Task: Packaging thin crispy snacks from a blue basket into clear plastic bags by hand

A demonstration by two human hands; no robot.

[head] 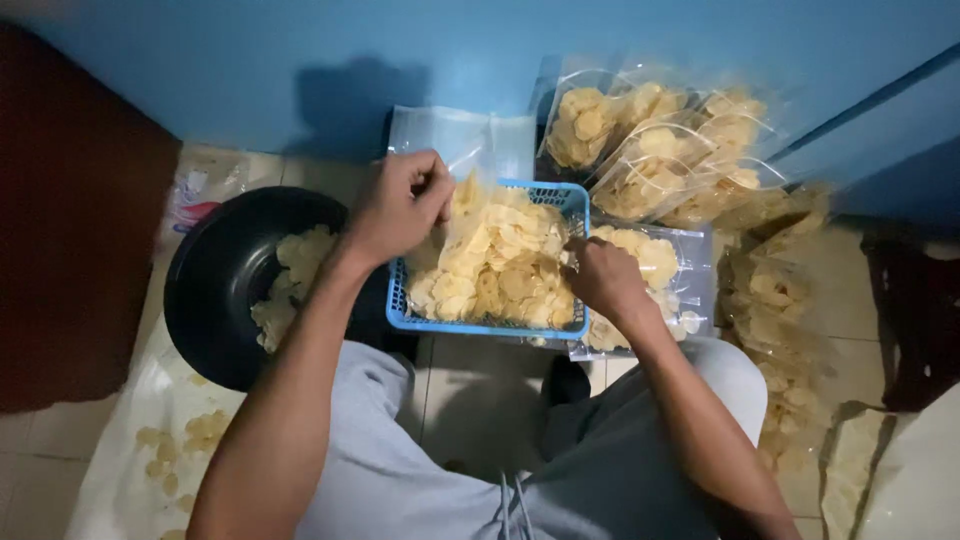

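A clear plastic bag of pale yellow chips [500,265] lies in a small blue mesh basket [560,196] on the tiled floor between my knees. My left hand [395,205] pinches the bag's open top edge at the upper left. My right hand [600,275] grips the bag's right side at the basket's edge. Both arms are bare; grey clothing covers my legs below.
A black round bowl [215,275] with loose chips stands to the left. Filled clear bags of chips [650,150] lean against the blue wall at the back right, more lie along the right [775,330]. Empty clear bags [470,135] sit behind the basket. Loose chips [185,440] lie on a white sheet at lower left.
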